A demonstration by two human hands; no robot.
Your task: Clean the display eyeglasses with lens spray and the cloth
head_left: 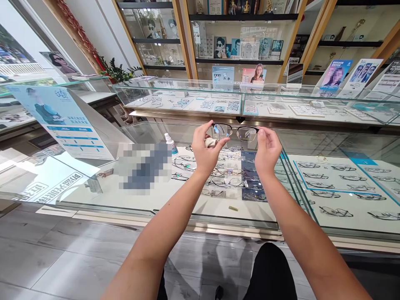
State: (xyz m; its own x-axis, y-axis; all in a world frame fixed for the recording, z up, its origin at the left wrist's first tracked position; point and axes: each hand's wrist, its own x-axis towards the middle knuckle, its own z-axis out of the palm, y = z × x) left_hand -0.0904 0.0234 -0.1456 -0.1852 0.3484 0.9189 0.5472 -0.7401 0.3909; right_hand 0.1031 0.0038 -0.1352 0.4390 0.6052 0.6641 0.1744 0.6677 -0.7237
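Note:
A pair of eyeglasses (234,128) with dark upper rims and thin metal lower rims is held up above the glass counter. My left hand (203,146) grips its left end between thumb and fingers, and a pale crumpled cloth (210,142) shows in the same hand. At the other end, my right hand (268,149) pinches the frame near the hinge. Below the hands, several eyeglasses (229,180) lie in rows inside the display case. A white spray bottle (170,143) stands to the left of my left hand.
A blue-and-white sign (67,118) stands on the counter at left, near a pixelated patch. Another glass case (187,102) with eyewear runs across behind, carrying upright cards (336,77). More eyeglasses (336,211) lie in the case at right. Shelves (243,17) line the back wall.

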